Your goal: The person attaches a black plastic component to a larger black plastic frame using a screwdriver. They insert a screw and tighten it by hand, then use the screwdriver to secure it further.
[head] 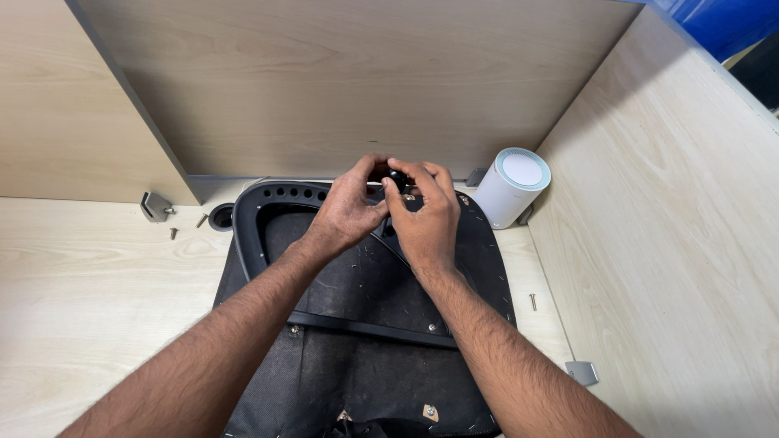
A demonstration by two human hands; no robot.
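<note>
between both fingertips, small black knob (397, 176) half hidden, left hand (347, 212), right hand (425, 219)

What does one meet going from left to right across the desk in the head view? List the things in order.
Grey metal bracket → loose screws → round cable hole → left hand → small black part held in both hands' fingers → right hand → white cylinder → single screw → grey metal plate.
</note>
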